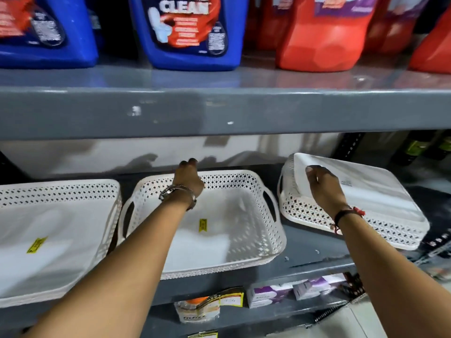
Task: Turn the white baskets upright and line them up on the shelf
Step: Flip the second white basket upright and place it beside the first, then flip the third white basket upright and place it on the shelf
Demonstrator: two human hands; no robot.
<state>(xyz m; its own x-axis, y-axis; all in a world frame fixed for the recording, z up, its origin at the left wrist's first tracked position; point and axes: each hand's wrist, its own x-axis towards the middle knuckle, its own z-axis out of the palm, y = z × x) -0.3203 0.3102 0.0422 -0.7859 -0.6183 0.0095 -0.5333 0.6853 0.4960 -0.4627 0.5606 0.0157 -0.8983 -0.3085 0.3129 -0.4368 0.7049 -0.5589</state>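
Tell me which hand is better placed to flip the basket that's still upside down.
Probably the right hand: it already rests on the upturned base of the overturned basket at the right. The left hand is over the middle basket, already upright.

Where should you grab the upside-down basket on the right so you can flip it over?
Grab the upside-down basket by its rim, at the handle hole in its left end wall, coming from the left and front. Its smooth bottom faces up and gives the fingers nothing to hook, while the rim flares out. The right hand rests on that flat bottom now, near that end.
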